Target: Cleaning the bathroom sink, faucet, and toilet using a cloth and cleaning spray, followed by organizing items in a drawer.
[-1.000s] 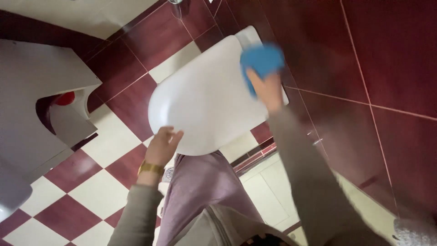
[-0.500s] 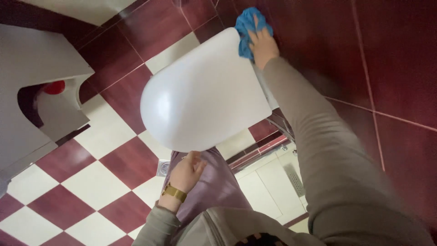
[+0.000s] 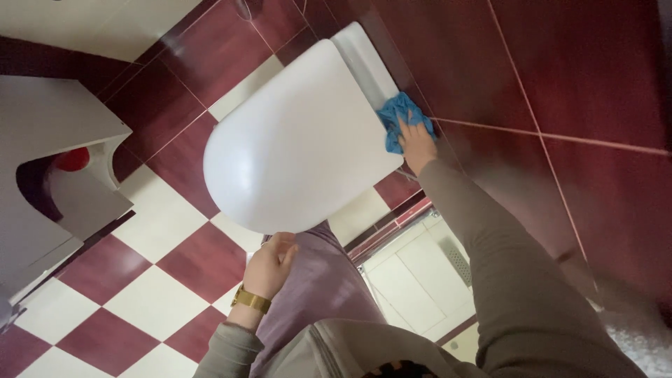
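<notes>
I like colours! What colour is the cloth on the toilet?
Blue cloth, seen from the head view.

- A bathroom or toilet room is shown, seen from above; a white toilet with its lid closed is fixed against the wall.
- The floor is laid with dark red and white tiles in a checker pattern; the wall is covered with large glossy dark red tiles.
- A white fixture with a curved cut-out is seen at the left; a red object lies inside it.
- A white panel is set low beside the toilet.
- A blue cloth is pressed to the rear of the toilet, as is done in cleaning.
</notes>
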